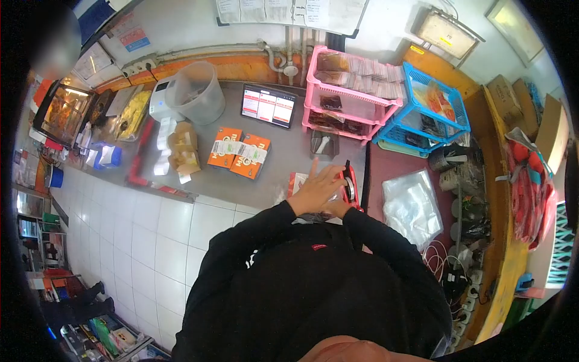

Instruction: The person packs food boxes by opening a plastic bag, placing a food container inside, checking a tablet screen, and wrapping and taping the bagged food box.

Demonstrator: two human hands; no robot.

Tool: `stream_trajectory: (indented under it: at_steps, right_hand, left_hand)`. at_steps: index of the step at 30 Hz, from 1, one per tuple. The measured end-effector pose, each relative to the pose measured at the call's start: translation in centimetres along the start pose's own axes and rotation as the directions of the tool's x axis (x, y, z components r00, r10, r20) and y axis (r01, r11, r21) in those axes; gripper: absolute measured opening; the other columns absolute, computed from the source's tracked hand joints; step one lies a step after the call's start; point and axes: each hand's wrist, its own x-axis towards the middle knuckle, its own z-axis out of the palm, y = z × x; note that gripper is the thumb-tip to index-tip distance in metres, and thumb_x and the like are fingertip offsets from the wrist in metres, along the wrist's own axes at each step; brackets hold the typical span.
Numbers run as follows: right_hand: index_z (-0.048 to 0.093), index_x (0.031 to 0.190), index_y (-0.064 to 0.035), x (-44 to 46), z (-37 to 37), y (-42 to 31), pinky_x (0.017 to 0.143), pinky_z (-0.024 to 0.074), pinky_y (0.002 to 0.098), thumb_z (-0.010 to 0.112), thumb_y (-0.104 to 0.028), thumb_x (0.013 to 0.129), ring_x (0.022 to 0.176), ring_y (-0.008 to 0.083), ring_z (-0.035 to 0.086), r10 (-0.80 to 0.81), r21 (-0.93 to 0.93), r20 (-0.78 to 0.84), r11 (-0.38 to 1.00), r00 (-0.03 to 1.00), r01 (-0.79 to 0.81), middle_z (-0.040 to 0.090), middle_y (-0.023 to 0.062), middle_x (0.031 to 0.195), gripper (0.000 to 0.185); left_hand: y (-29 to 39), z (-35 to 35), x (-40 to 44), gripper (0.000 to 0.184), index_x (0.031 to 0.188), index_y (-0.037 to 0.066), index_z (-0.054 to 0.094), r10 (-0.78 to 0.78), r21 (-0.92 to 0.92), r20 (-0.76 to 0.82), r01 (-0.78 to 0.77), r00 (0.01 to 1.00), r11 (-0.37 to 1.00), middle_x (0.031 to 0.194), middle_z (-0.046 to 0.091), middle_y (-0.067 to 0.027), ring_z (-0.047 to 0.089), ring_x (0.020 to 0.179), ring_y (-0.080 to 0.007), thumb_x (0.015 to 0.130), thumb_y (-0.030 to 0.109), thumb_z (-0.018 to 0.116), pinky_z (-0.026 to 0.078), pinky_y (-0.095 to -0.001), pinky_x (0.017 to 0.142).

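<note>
My left hand [315,191] is over the near edge of the metal counter, palm down, with its fingers stretched out and apart. Under and beside it shows part of a red-and-white packet [297,181]. My right hand [338,207] is close against it, just left of a red tape dispenser [350,187] with a roll in it. The fingers of the right hand are mostly hidden, so what they hold cannot be made out. Left of my hands, two orange boxes [249,158] lie with white printed slips on top.
A tablet [268,106] stands behind the boxes, near a clear plastic bucket [196,96]. Pink tiered racks [356,96] and a blue basket rack [431,108] hold packets. Clear plastic bags [413,205] lie to the right, with white cables [443,259] below. A small cardboard box [183,148] sits left.
</note>
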Motion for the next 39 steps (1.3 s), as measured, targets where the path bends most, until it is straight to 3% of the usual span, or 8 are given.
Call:
stream_trajectory:
  at_steps: [5,9,14,24,28,30,34,39]
  right_hand:
    - [0.06,0.093,-0.0069,3.2,-5.4,-8.1,0.076,0.0426,0.0426,0.06,-0.027,0.087,0.085,0.0321,0.056,-0.051,-0.357,0.069,0.931,0.996,0.072,0.06,0.0116,0.094,0.021]
    - [0.056,0.072,-0.0076,3.4,-12.8,-17.5,0.055,0.0417,0.0392,0.053,-0.027,0.09,0.061,0.0271,0.053,-0.711,-0.451,0.058,0.608,0.701,0.653,0.053,0.0085,0.071,0.027]
    - [0.058,0.084,-0.0081,4.4,-24.0,-29.8,0.051,0.0404,0.0339,0.057,-0.035,0.086,0.06,0.0204,0.049,-0.897,-0.643,0.353,-0.025,0.267,0.765,0.05,0.0047,0.071,0.027]
    - [0.062,0.108,-0.0058,11.2,-30.8,-32.0,0.066,0.0498,0.0391,0.06,-0.026,0.085,0.071,0.0309,0.062,-0.817,-0.926,0.218,0.0,0.533,0.379,0.065,0.0136,0.084,0.031]
    - [0.054,0.124,-0.0047,12.7,-25.6,-30.2,0.087,0.0482,0.0396,0.055,-0.013,0.089,0.098,0.0328,0.061,-0.332,-0.682,0.039,0.68,0.942,0.268,0.063,0.0164,0.107,0.036]
    - [0.066,0.101,-0.0039,12.1,-19.4,-26.0,0.077,0.0508,0.0383,0.064,-0.016,0.081,0.086,0.0317,0.063,-0.262,0.026,-0.204,0.962,0.943,0.272,0.065,0.0156,0.098,0.023]
    - [0.065,0.107,-0.0026,12.2,-12.2,-14.4,0.075,0.0515,0.0359,0.065,-0.026,0.086,0.088,0.0181,0.064,-0.452,-0.563,-0.115,0.763,0.885,0.317,0.067,0.01,0.101,0.031]
    - [0.064,0.098,-0.0024,9.4,-2.6,-11.1,0.069,0.0488,0.0328,0.064,-0.014,0.085,0.079,0.0209,0.061,0.016,0.383,-0.002,0.924,1.0,-0.014,0.064,0.0089,0.088,0.017]
  left_hand:
    - [-6.4,-1.9,-5.9,0.05,0.121,0.011,0.055,-0.542,-0.449,-0.21,0.413,0.814,0.793,0.125,0.051,-0.0116,0.046,0.12,-0.0259,0.076,0.029,0.069,0.031,-0.0451,0.103]
    - [-7.4,0.6,-10.8,0.049,0.125,0.007,0.052,-0.912,-0.944,0.301,0.22,0.279,-0.245,0.124,0.054,-0.008,0.052,0.114,-0.0242,0.083,0.03,0.062,0.043,-0.0378,0.094]
    - [-0.9,3.5,-5.4,0.059,0.138,0.008,0.039,-0.346,-0.753,0.302,0.0,0.888,-0.658,0.132,0.049,-0.0084,0.046,0.123,-0.0244,0.087,0.028,0.061,0.041,-0.0399,0.102]
    - [-2.0,-8.3,-0.4,0.069,0.138,0.011,0.039,-0.321,-0.963,-0.266,-0.233,0.909,0.136,0.132,0.047,-0.0071,0.048,0.121,-0.0239,0.078,0.015,0.072,0.037,-0.0389,0.105]
    - [-2.8,-3.0,-5.2,0.052,0.123,0.014,0.058,-0.162,-0.295,-0.552,-0.009,0.818,0.956,0.121,0.053,-0.0072,0.05,0.113,-0.0237,0.073,0.005,0.068,0.03,-0.0438,0.103]
    - [-3.4,-2.2,-7.5,0.044,0.116,0.013,0.063,-0.253,-0.116,-0.695,0.242,0.673,0.963,0.112,0.056,-0.0071,0.052,0.104,-0.024,0.073,0.002,0.064,0.034,-0.042,0.096]
    - [-3.4,-3.3,-9.1,0.029,0.105,0.007,0.062,-0.698,-0.622,-0.7,0.351,0.151,0.7,0.098,0.057,-0.0087,0.055,0.087,-0.0239,0.077,0.0,0.061,0.044,-0.0337,0.077]
    - [-2.5,0.8,-6.8,0.02,0.099,0.002,0.059,-0.768,-0.693,-0.478,0.355,0.426,0.628,0.094,0.057,-0.0098,0.056,0.077,-0.0203,0.079,0.0,0.059,0.046,-0.0277,0.068]
